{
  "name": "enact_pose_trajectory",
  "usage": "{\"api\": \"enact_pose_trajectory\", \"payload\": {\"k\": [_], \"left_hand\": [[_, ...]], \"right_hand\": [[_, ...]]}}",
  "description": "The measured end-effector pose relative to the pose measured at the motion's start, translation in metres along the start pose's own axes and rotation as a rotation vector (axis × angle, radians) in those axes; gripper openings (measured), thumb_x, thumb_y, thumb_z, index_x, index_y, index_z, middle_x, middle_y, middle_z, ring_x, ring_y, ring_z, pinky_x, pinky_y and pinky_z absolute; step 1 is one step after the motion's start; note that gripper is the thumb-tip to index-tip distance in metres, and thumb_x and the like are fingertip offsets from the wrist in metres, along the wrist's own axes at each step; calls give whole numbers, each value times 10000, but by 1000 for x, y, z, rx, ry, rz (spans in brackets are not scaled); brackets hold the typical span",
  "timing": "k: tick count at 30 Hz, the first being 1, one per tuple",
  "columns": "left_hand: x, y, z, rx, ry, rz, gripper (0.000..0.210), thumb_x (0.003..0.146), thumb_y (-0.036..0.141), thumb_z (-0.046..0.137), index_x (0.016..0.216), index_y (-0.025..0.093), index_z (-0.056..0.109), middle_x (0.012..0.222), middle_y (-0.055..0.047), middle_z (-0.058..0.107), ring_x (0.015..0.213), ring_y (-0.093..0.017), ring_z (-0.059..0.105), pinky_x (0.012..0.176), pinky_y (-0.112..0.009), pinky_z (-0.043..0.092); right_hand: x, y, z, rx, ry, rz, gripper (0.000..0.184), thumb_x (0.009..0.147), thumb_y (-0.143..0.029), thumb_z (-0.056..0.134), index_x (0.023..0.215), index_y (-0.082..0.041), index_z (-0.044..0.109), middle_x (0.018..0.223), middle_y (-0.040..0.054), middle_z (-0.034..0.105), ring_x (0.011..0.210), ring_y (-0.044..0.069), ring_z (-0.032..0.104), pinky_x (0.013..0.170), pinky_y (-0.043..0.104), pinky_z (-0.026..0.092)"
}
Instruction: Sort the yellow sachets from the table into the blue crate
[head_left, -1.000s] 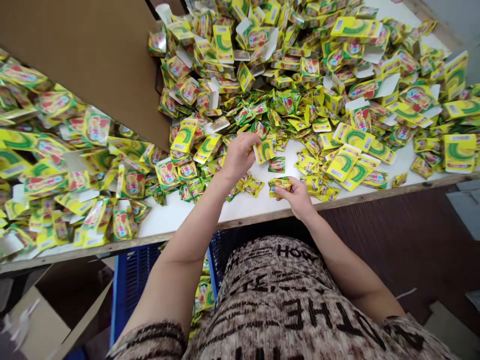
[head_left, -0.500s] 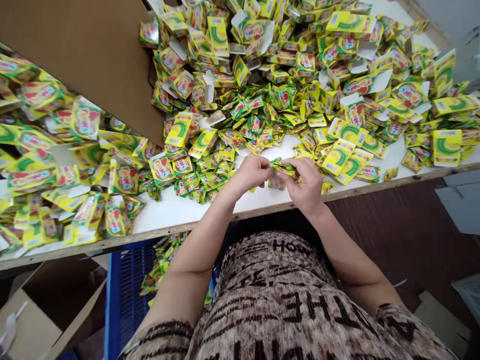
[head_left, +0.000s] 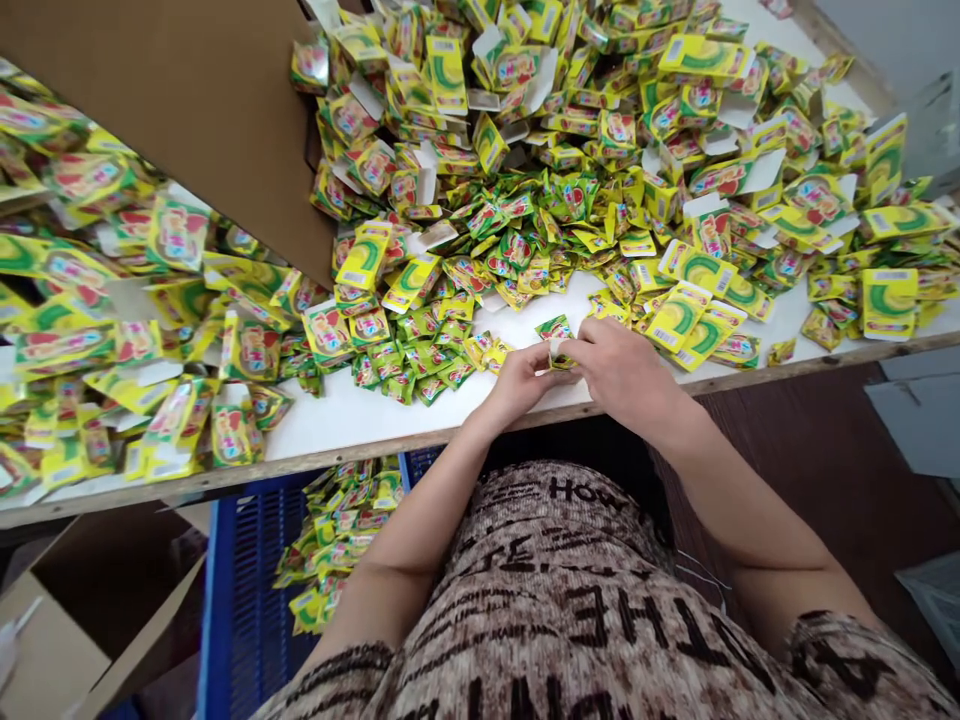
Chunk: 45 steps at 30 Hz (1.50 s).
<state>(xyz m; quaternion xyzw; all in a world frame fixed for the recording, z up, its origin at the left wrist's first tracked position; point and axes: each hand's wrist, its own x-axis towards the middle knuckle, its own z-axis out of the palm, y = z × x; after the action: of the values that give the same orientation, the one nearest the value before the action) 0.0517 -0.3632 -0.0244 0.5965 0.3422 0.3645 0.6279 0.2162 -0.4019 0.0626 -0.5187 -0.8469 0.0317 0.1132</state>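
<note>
Left hand [head_left: 523, 378] has lowered — sharing one box [head_left: 556, 354] with right hand [head_left: 626, 375].

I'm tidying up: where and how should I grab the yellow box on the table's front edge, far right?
Probably pinch the yellow box by its sides near its front corners, coming from the table's front edge: its broad face is uncovered, and nothing lies between its near end and that edge.
</note>
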Motion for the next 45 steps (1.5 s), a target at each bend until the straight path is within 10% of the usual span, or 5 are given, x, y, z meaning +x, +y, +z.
{"api": "enact_pose_trajectory", "payload": {"k": [12, 18, 25, 30, 45], "left_hand": [[-13, -3, -3, -30, -4, -12, 388, 732, 464, 791, 931, 140, 714, 884, -49, 742, 800, -172, 659, 782, -298, 537], [-19, -1, -5, -129, -4, -60, 466, 882, 518, 627, 1194, 182, 712, 1264, -89, 701, 1228, -262, 602, 1110, -382, 409], [-21, 4, 0, -441, -35, -199, 359, 764, 274, 773, 1117, 210, 757, 1156, -68, 749, 1137, -233, 650, 1073, -362, 428], [-24, 10, 4, -460, 71, -257, 238, 696, 269, 833, 904, 166, 780, 887, -46, 765, 807, -149, 672, 816, -275, 500], [-15, -1, 14, -252, 426, 5, 192, 703, 343, 847, 808, 200, 776, 799, -7, 752, 759, -130, 664, 775, -258, 519]], "right_hand": [[2, 13, 12, 134, 10, -123, 158, 913, -278, 627, 802, -222, 724, 1281, 97, 617, 1232, 323, 440, 964, 497, 401], [-25, 21, 42, 995, 320, 406, 188, 893, -353, 663, 1035, -241, 716, 950, 45, 678, 811, 178, 635, 747, 362, 536], [-24, 24, 50, 1682, -96, 538, 311, 711, -318, 829, 947, -197, 666, 806, -29, 584, 537, 44, 455, 439, 183, 335], [-33, 33, 47, 1728, -254, 529, 342, 709, -311, 836, 988, -187, 681, 740, -17, 615, 562, 84, 533, 483, 207, 438], [-7, 10, 62, 1445, 216, 522, 248, 794, -379, 719, 966, -217, 793, 911, 30, 701, 570, 79, 525, 469, 234, 461]]}}
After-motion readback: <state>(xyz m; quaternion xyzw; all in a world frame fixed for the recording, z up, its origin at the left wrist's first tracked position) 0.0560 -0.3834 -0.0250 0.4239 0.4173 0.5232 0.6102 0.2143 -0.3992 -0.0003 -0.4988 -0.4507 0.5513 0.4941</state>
